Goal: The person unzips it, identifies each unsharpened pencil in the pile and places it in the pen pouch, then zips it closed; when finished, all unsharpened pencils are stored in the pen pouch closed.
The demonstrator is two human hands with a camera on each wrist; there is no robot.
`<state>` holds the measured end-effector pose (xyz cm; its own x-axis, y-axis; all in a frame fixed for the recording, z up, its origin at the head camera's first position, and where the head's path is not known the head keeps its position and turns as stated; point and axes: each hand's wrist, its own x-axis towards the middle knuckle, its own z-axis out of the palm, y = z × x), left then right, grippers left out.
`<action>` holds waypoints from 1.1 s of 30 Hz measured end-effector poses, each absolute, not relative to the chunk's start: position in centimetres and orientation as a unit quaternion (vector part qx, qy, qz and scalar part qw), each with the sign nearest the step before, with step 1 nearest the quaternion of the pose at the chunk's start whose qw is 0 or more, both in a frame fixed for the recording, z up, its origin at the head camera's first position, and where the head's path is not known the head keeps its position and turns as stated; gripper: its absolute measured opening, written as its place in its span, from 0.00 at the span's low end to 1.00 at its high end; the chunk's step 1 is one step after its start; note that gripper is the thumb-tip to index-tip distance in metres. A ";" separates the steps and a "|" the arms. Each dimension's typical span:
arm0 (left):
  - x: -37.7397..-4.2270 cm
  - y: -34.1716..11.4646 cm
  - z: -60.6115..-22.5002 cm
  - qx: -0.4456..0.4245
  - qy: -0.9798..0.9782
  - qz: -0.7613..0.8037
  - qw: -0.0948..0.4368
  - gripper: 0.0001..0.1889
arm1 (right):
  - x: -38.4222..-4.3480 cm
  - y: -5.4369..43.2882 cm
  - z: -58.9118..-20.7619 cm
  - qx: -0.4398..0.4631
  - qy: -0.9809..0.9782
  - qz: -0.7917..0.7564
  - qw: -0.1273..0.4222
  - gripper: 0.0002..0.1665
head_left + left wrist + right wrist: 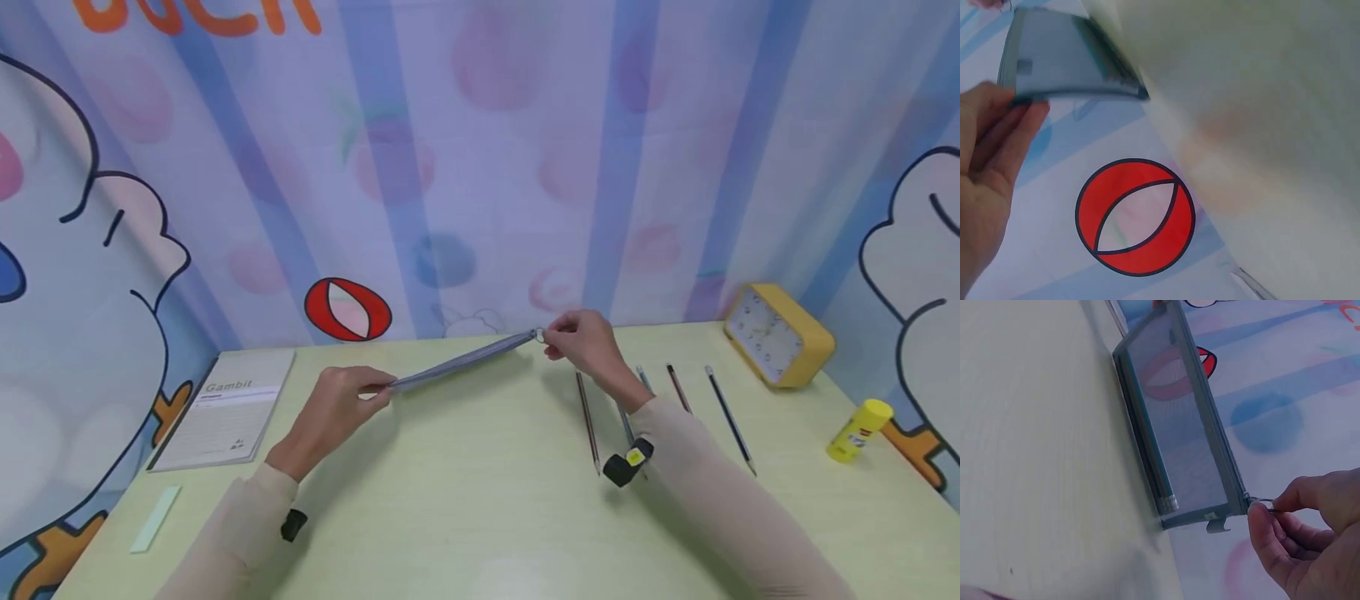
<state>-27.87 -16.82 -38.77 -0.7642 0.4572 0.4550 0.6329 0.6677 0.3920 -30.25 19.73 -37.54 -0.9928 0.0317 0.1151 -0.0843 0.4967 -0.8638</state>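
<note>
A grey see-through mesh zip pouch (465, 360) hangs between both hands above the table, its zip along the top edge. My left hand (337, 412) pinches the pouch's left end between thumb and fingers. At the opposite end my right hand (588, 342) pinches the ring of the zip pull (1261, 505). The zip looks closed in the right wrist view. Pencils (1147, 434) lie along the bottom inside the pouch, an eraser end towards the right hand; how many is hard to tell. In the left wrist view the pouch (1063, 53) stretches away from the fingertips.
Several pencils (729, 421) lie on the table (480, 517), some partly behind the right forearm. A yellow clock (780, 335) and a yellow glue stick (859, 431) stand at the right. A notebook (225, 408) and a pale green strip (156, 519) lie at the left.
</note>
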 end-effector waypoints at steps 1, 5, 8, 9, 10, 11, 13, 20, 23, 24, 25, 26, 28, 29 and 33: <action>-28.1 -16.6 -38.7 -0.308 -0.900 -0.273 0.146 0.11 | -29.8 19.9 -37.4 0.022 -0.870 0.489 0.060 0.12; -29.5 -15.8 -38.6 -0.326 -0.908 -0.247 0.095 0.12 | -28.0 20.5 -37.3 0.057 -0.900 0.424 0.077 0.09; -30.7 -15.2 -38.7 -0.339 -0.916 -0.204 0.070 0.13 | -26.8 20.2 -37.8 0.088 -0.921 0.373 0.076 0.09; -31.0 -15.0 -38.8 -0.344 -0.918 -0.190 0.061 0.14 | -26.5 20.0 -38.0 0.096 -0.927 0.357 0.068 0.12; -31.3 -14.8 -38.9 -0.347 -0.919 -0.178 0.051 0.15 | -26.2 19.7 -38.3 0.107 -0.931 0.343 0.060 0.16; -31.6 -14.7 -39.0 -0.353 -0.920 -0.164 0.040 0.15 | -26.1 19.4 -38.6 0.114 -0.935 0.332 0.049 0.20; -32.0 -14.7 -39.4 -0.373 -0.918 -0.135 0.024 0.14 | -25.8 18.6 -39.3 0.121 -0.944 0.306 0.028 0.27; -31.5 -14.6 -40.5 -0.418 -0.907 -0.051 0.007 0.16 | -25.1 16.6 -41.2 0.102 -0.962 0.253 0.002 0.26; -31.1 -14.8 -40.3 -0.408 -0.912 -0.050 0.005 0.17 | -24.9 16.3 -41.2 0.112 -0.960 0.256 0.010 0.21; -31.0 -14.9 -40.3 -0.407 -0.912 -0.051 0.005 0.16 | -24.9 16.2 -41.2 0.119 -0.960 0.254 0.017 0.20; -31.0 -14.9 -40.3 -0.407 -0.912 -0.052 0.005 0.16 | -24.8 16.2 -41.2 0.125 -0.960 0.251 0.024 0.19; -31.0 -15.0 -40.3 -0.408 -0.911 -0.055 0.005 0.16 | -24.8 16.2 -41.2 0.129 -0.960 0.245 0.030 0.18; -31.0 -15.0 -40.4 -0.408 -0.911 -0.065 0.004 0.17 | -24.5 16.3 -41.1 0.133 -0.962 0.237 0.036 0.19; -31.0 -15.1 -40.5 -0.405 -0.911 -0.072 0.003 0.17 | -24.3 16.3 -40.9 0.134 -0.962 0.234 0.037 0.21; -30.8 -15.3 -40.4 -0.378 -0.919 -0.112 -0.003 0.15 | -23.3 17.0 -39.8 0.137 -0.962 0.233 0.038 0.25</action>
